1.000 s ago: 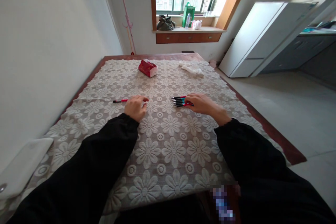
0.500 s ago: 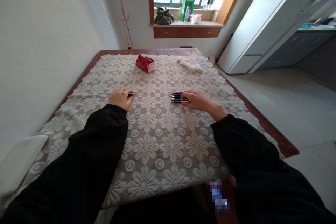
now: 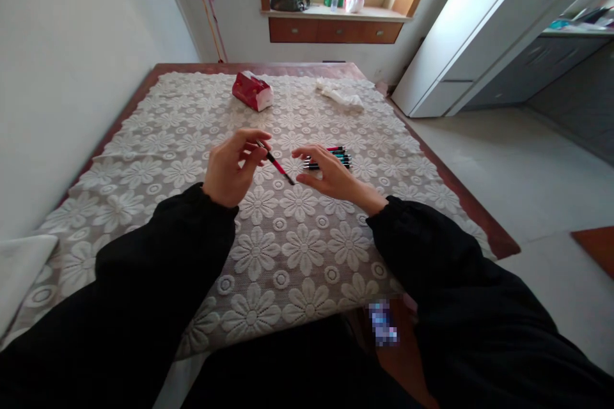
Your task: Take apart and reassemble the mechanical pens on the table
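Observation:
My left hand (image 3: 231, 167) is raised above the table and pinches a red pen (image 3: 277, 165) near its top, the tip slanting down to the right. My right hand (image 3: 328, 174) hovers open just right of that tip, fingers spread, holding nothing. Behind my right hand a bundle of several red, teal and black pens (image 3: 336, 157) lies side by side on the white lace flower tablecloth (image 3: 297, 249). Both arms are in black sleeves.
A red tissue pack (image 3: 252, 91) and a crumpled white cloth (image 3: 339, 94) lie at the far end of the wooden table (image 3: 484, 230). A white wall runs along the left. A white fridge (image 3: 455, 38) stands at the right, a windowsill with bags beyond.
My left hand picked the red pen off the cloth and brought it right, toward the middle. My right hand let go of the pen bundle and opened beside the pen's tip.

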The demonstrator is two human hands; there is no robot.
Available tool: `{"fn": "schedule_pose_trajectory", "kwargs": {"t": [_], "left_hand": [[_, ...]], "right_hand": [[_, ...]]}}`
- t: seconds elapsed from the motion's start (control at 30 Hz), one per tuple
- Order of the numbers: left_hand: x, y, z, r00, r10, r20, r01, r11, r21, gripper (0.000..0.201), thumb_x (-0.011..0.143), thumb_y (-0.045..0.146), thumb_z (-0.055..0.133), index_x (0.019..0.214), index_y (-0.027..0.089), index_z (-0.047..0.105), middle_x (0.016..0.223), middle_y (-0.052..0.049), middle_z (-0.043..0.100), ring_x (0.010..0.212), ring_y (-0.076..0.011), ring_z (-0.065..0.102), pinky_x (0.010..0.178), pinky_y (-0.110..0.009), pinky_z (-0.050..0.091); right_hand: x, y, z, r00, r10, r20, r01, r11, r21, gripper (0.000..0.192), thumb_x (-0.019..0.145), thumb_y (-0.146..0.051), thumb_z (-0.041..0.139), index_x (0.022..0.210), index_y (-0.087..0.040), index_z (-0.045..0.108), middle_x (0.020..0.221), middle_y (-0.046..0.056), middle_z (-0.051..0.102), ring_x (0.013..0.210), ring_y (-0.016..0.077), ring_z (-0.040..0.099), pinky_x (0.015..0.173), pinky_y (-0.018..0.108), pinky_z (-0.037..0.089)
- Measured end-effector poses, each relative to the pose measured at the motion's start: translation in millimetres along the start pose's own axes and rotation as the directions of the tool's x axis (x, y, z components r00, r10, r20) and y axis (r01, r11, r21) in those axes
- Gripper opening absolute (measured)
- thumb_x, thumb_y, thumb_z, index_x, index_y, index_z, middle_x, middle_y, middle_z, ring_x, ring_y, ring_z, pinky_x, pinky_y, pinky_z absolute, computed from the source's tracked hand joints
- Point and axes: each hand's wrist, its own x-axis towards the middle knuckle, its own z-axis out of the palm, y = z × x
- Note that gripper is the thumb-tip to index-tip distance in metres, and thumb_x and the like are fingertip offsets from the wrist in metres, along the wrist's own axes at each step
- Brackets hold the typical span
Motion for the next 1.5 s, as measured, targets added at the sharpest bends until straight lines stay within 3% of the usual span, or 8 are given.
{"fn": "schedule_pose_trajectory", "kwargs": {"t": [0.17,0.33,0.47,0.63,0.77,1.27,1.4,1.5], "left_hand": [[-15.2,4.9,19.2,0.997,-0.046,0.06,0.057,0.981,-0.188,0.019,0.095,0.036,0.065,0.104,0.02,0.064,0.104,-0.006,0.072,0.092,-0.0201,0.075,0.074,-0.034,0.067],[-20.5,-22.8,27.7,0.994,0.02,0.109,-0.019,1.0,-0.016,0.021,0.091,0.037,0.071,0.101,0.019,0.068,0.098,-0.005,0.072,0.084,-0.0169,0.071,0.07,-0.029,0.063],[-27.2,-38.8,33.1,0.955,0.146,0.257,-0.177,0.979,0.104,0.017,0.096,0.036,0.065,0.101,0.02,0.069,0.093,-0.004,0.071,0.077,-0.0145,0.067,0.075,-0.029,0.059],[-33.5,-41.0,35.3,0.914,0.199,0.354,-0.286,0.934,0.214,0.021,0.1,0.041,0.061,0.105,0.022,0.07,0.1,-0.006,0.073,0.091,-0.0189,0.069,0.085,-0.031,0.056],[-33.8,-39.6,34.6,0.906,0.217,0.363,-0.327,0.904,0.275,0.023,0.1,0.043,0.061,0.101,0.022,0.072,0.096,-0.005,0.076,0.091,-0.0204,0.069,0.083,-0.032,0.055],[-33.2,-35.3,33.5,0.883,0.185,0.432,-0.364,0.85,0.38,0.033,0.103,0.036,0.048,0.094,0.019,0.075,0.087,-0.008,0.076,0.086,-0.0241,0.065,0.076,-0.037,0.051],[-32.7,-34.3,33.5,0.888,0.098,0.45,-0.295,0.871,0.392,0.043,0.104,0.034,0.041,0.077,0.02,0.071,0.07,-0.007,0.068,0.079,-0.0231,0.063,0.072,-0.035,0.049],[-32.8,-34.9,34.5,0.888,0.043,0.458,-0.239,0.894,0.378,0.044,0.105,0.038,0.039,0.084,0.021,0.074,0.077,-0.007,0.071,0.083,-0.0229,0.065,0.075,-0.034,0.051]], "right_hand": [[-1.3,-1.6,9.5,0.994,0.082,0.074,-0.081,0.997,-0.016,0.026,0.104,-0.032,0.048,0.123,-0.019,0.059,0.111,0.009,0.07,0.093,0.0185,0.062,0.085,0.031,0.046],[-4.4,0.4,13.8,0.98,0.141,0.136,-0.122,0.982,-0.142,0.025,0.103,-0.027,0.044,0.121,-0.019,0.061,0.1,0.006,0.072,0.082,0.0171,0.061,0.076,0.028,0.038],[-5.1,-3.9,16.0,0.953,0.172,0.249,-0.109,0.962,-0.249,0.029,0.106,-0.04,0.045,0.116,-0.02,0.064,0.086,0.004,0.072,0.071,0.0169,0.059,0.067,0.028,0.029],[-3.2,-3.3,19.4,0.92,0.19,0.342,-0.099,0.958,-0.268,0.031,0.107,-0.033,0.041,0.098,-0.019,0.066,0.084,0.005,0.072,0.072,0.0166,0.058,0.065,0.029,0.026],[-1.7,-5.0,21.1,0.904,0.213,0.37,-0.121,0.959,-0.258,0.027,0.105,-0.028,0.043,0.099,-0.018,0.068,0.082,0.005,0.071,0.072,0.0164,0.057,0.064,0.029,0.025],[-3.8,-13.5,29.2,0.877,0.242,0.415,-0.015,0.878,-0.479,0.032,0.105,-0.025,0.038,0.114,-0.013,0.066,0.089,0.013,0.077,0.068,0.0185,0.061,0.062,0.035,0.018],[-4.1,-17.2,29.0,0.878,0.238,0.414,0.003,0.864,-0.503,0.031,0.106,-0.023,0.037,0.116,-0.012,0.065,0.093,0.014,0.078,0.071,0.0194,0.064,0.062,0.035,0.018],[-5.6,-14.0,28.4,0.899,0.209,0.386,0.005,0.874,-0.485,0.027,0.105,-0.024,0.041,0.113,-0.014,0.065,0.097,0.013,0.078,0.072,0.0188,0.064,0.062,0.035,0.017]]}}
